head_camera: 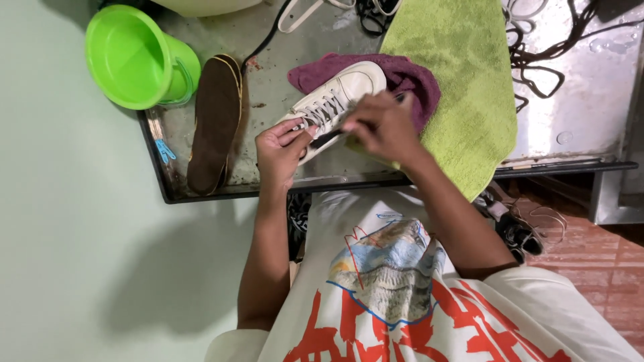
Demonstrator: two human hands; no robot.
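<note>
Left hand [280,149] grips the heel end of the white shoe [339,97] lying on the metal tray [268,94] atop a purple cloth [409,77], while the right hand [379,124] pinches a dark lace [329,137] by the eyelets, brown insole [215,124] and green bucket [137,57] off beside.

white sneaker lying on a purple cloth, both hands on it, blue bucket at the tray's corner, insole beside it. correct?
One slip: the bucket is bright green, not blue, as the head view shows. The rest holds: the white sneaker lies on the purple cloth, left hand and right hand on it, insole beside the bucket.
</note>
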